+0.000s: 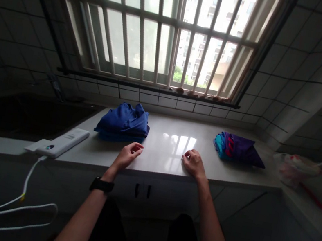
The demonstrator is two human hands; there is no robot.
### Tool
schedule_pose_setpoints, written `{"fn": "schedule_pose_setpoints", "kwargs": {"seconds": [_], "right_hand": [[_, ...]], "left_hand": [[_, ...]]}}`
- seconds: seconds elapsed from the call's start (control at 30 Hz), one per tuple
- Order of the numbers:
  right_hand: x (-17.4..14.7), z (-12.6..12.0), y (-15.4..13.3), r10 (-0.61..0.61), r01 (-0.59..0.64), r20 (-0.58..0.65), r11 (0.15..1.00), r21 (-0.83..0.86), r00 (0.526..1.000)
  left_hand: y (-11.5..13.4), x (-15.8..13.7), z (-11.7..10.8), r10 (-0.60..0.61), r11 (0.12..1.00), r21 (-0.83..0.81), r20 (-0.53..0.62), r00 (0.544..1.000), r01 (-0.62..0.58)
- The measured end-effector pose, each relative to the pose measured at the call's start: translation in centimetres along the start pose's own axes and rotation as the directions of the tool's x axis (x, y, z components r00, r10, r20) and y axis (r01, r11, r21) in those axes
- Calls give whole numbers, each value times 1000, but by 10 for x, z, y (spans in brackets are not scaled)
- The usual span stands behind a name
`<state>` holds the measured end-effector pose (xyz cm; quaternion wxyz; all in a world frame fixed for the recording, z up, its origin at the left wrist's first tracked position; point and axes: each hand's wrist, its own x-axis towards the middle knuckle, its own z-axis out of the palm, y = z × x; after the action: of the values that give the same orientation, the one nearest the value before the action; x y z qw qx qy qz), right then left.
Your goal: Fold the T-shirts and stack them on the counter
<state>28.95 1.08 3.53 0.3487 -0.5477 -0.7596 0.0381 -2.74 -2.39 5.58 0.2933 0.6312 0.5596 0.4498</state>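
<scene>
a view from the person's head, looking down at a pale, glossy desk [169,159] under a barred window [164,29]. both bare forearms reach forward and the two hands rest on the desk near its front edge, well apart from each other with bare surface between them.

the left hand [128,155] lies with its fingers loosely curled inward, fingertips close to the thumb, holding nothing; its heel sits at the desk edge. a dark watch [101,185] bands the left wrist. the right hand [193,162] is also loosely curled, knuckles up, fingertips touching the desk, holding nothing.

a folded pile of blue cloth [123,127] sits on the desk just beyond and to the left of the left hand, near it but not touching. a folded pile of purple, teal and red cloth [238,148] sits farther right, beyond the right hand and apart from it.

at the desk's left end lies a white power bank [60,142], its white cable [12,210] looping down over the edge. to the left is a dark sink [25,113]. at far right, on a side counter, a crumpled plastic bag [293,166] lies in dim light.
</scene>
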Motion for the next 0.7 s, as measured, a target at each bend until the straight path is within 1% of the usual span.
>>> {"fn": "schedule_pose_setpoints", "kwargs": {"seconds": [0.07, 0.13, 0.37, 0.53, 0.7], "right_hand": [[0, -2, -2, 7, -7, -1, 1000, -8, 1000], [0, -3, -4, 19, -19, 3, 1000, -10, 1000], [1, -3, -7, 17, -17, 9, 1000, -15, 1000], [1, -3, -8, 34, -33, 24, 999, -11, 999], [0, -3, -9, 29, -28, 19, 999, -28, 999]], "left_hand": [[-1, 1, -2, -30, 995, -96, 1, 1000, 30], [2, 3, -5, -47, 991, -126, 8, 999, 47], [12, 2, -6, -33, 993, -111, 124, 992, 47], [15, 2, -6, -28, 992, -120, 166, 986, 48], [16, 3, -7, -30, 992, -116, 181, 983, 52]]}}
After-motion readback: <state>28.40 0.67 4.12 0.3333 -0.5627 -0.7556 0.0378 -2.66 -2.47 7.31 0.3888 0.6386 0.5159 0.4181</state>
